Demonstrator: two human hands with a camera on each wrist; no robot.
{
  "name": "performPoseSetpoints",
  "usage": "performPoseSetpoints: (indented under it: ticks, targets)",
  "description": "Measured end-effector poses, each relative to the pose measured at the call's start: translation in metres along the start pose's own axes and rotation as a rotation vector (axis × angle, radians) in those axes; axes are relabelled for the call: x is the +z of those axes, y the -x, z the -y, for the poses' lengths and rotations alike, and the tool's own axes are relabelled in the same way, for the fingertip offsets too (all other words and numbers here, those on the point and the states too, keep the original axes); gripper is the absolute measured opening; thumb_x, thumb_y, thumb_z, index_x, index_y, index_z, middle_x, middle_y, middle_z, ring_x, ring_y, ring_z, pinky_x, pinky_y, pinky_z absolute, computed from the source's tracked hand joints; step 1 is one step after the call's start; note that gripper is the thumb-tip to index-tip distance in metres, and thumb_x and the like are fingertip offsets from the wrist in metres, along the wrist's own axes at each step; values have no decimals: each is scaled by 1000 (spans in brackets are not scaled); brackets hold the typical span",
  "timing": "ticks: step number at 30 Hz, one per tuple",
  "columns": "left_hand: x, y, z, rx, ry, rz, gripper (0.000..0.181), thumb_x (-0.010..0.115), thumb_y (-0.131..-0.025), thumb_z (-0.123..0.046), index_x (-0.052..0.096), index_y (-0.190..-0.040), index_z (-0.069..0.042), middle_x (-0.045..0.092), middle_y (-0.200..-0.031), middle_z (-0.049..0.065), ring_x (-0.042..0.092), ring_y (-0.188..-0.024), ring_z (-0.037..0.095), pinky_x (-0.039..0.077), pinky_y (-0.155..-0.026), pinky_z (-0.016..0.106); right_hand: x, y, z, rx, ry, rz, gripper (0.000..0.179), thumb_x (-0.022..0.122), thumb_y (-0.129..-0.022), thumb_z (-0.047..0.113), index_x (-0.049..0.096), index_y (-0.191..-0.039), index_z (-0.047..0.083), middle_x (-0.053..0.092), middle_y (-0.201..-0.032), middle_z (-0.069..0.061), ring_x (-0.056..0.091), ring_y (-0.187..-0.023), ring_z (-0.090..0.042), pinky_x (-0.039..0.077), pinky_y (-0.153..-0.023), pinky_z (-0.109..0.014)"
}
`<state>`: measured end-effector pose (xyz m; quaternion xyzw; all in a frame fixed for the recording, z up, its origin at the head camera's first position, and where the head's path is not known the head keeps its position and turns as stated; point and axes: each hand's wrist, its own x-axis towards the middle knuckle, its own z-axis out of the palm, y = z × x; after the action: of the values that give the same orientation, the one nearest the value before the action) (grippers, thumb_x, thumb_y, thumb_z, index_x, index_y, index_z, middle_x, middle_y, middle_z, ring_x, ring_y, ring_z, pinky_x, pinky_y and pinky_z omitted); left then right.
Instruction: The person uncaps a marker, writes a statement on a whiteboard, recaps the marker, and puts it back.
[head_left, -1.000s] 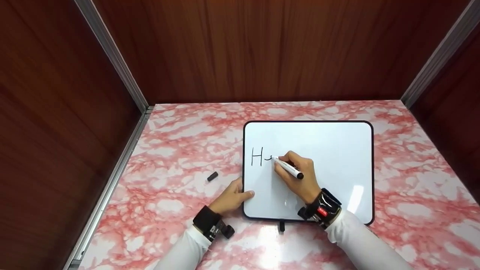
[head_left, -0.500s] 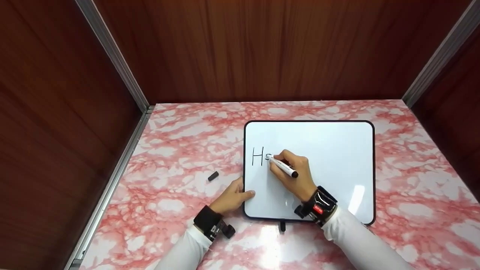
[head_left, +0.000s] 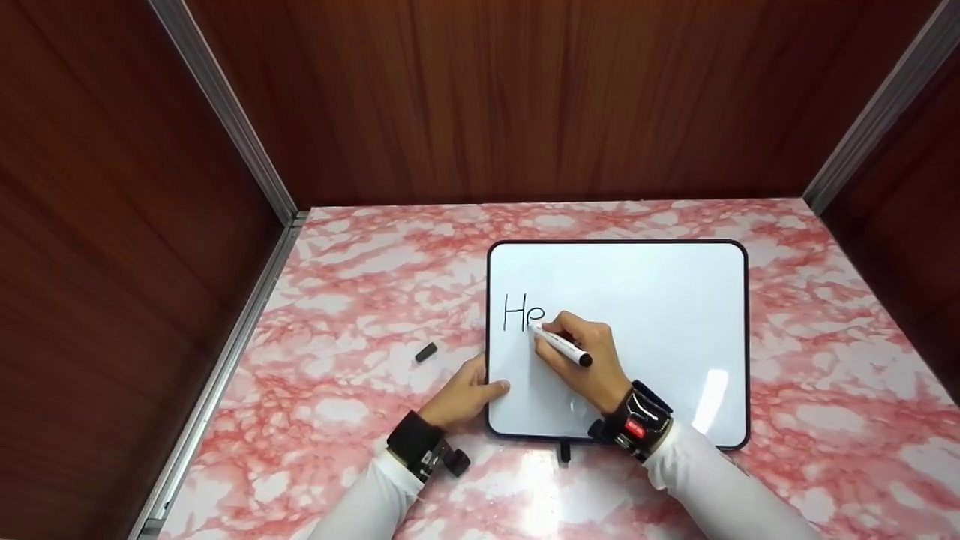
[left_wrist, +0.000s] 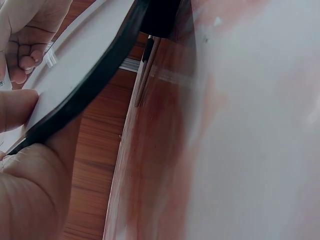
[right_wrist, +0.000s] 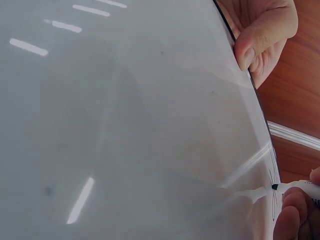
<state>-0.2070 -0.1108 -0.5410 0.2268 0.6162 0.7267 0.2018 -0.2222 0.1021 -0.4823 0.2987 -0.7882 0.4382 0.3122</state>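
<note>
A whiteboard with a black frame bears the handwritten letters "He" near its left side. My left hand grips the board's left edge, thumb on the white face and the other fingers hidden behind in the head view. In the left wrist view that thumb presses the white surface beside the dark rim. My right hand pinches a white marker with a black end. The marker's dark tip touches the board in the right wrist view, at the foot of the "e".
A small black marker cap lies left of the board on the red-and-white marbled table. A short black piece sticks out under the board's lower edge. Brown wood panels enclose the back and sides.
The stroke after the "H" has become an "e". My right hand and the marker have shifted slightly left and down. My left hand keeps the same grip on the board.
</note>
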Motion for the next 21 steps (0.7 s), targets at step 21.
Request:
performPoseSetpoints:
  ticks: [21]
  targets:
    - [-1,0,-1,6,-57,-3,45,48,-94,7,41,-138,6,61,-124,21,62,-109,31,53,-90,42,-15,7,-4,12,2,-4,13,73,-73,3,64,-73,12,69,-73,6,50,-50,-3,40,-42,-17]
